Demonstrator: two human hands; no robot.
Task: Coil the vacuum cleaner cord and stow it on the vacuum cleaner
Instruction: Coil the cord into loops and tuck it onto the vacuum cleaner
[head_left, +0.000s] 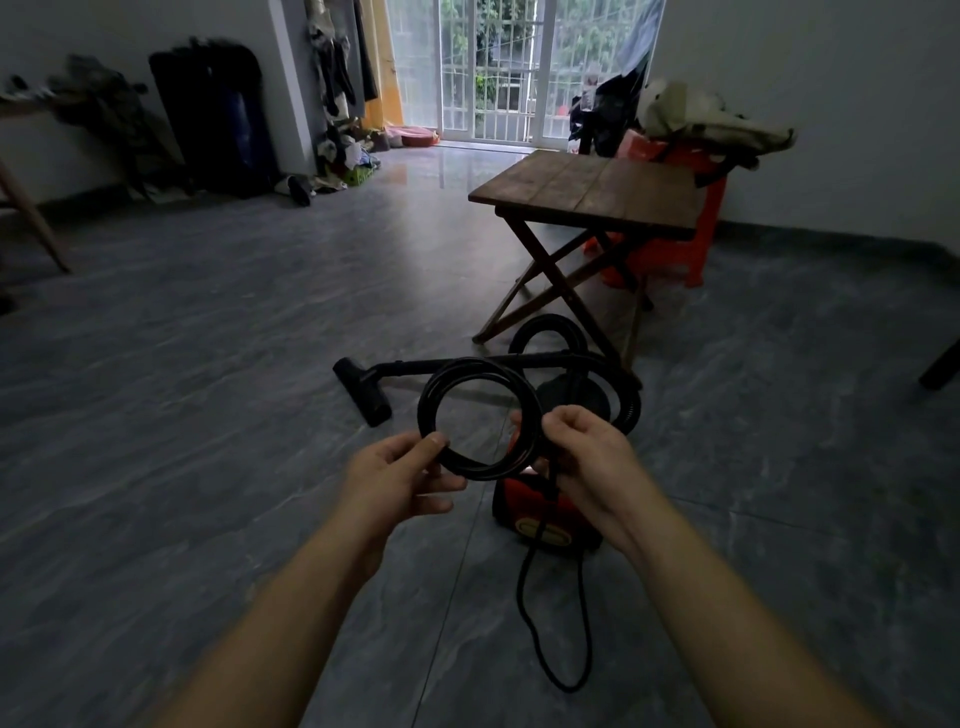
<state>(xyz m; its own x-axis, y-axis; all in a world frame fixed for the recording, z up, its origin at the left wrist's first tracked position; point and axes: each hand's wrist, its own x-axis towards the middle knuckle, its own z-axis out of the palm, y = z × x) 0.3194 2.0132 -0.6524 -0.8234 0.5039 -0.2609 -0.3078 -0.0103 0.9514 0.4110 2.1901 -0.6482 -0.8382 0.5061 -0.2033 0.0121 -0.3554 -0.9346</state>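
Grey tiled floor (208, 415). Frame centre: left hand (400, 480) and right hand (587, 452) pinch black round cord coil (480, 415). Coiling nearly done; slack loop (558, 639) likely gathered next, then stowed on red vacuum cleaner (545, 519).

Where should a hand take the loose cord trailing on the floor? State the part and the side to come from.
Grip the loose cord just below the right hand, coming from the left. There it hangs free in the air beside the vacuum cleaner; lower, its loop lies flat on the floor.

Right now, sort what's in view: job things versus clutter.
Job: cord coil, held by left hand and right hand; loose cord loop; red vacuum cleaner.
Clutter: folding table, red stool, clothes pile.
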